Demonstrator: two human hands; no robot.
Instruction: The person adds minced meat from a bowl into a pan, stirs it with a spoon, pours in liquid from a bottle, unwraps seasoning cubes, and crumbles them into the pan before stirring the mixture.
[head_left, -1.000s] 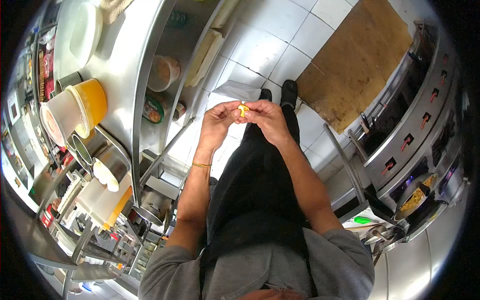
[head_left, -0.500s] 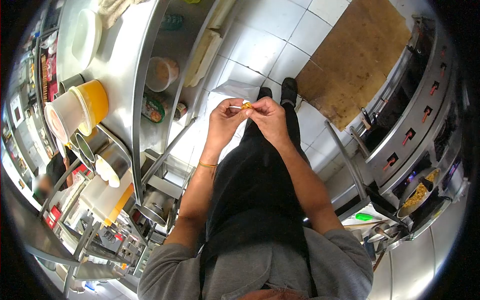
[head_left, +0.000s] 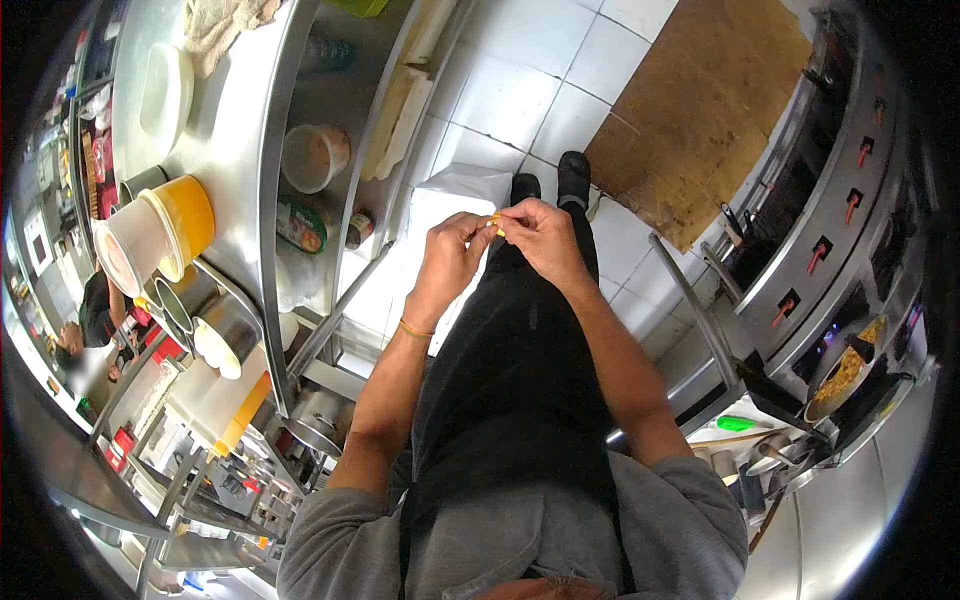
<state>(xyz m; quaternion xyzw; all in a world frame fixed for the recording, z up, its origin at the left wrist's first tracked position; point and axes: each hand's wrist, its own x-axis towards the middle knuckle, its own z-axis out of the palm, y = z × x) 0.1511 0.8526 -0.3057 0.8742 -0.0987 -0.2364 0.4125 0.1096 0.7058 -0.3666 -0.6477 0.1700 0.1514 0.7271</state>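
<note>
A small yellow piece [head_left: 497, 228] is pinched between the fingertips of both hands, above the floor and in front of my legs. My left hand [head_left: 452, 258] holds it from the left, its fingers curled and a thin yellow band around the wrist. From the right, my right hand [head_left: 540, 240] grips the same piece with thumb and fingers. The fingertips cover much of it, so its exact shape cannot be made out.
A steel counter [head_left: 235, 130] on the left bears yellow and white tubs [head_left: 185, 222]. On the right is a stove [head_left: 800, 280] with red knobs and a pan of yellow food [head_left: 845, 375]. Brown board [head_left: 700, 120] covers some floor tiles. Another person [head_left: 100, 310] is at far left.
Both hands have stayed together while their fingers shifted around the yellow piece, which shows less than before. The view has moved slightly, and another person has come more into sight at far left.
</note>
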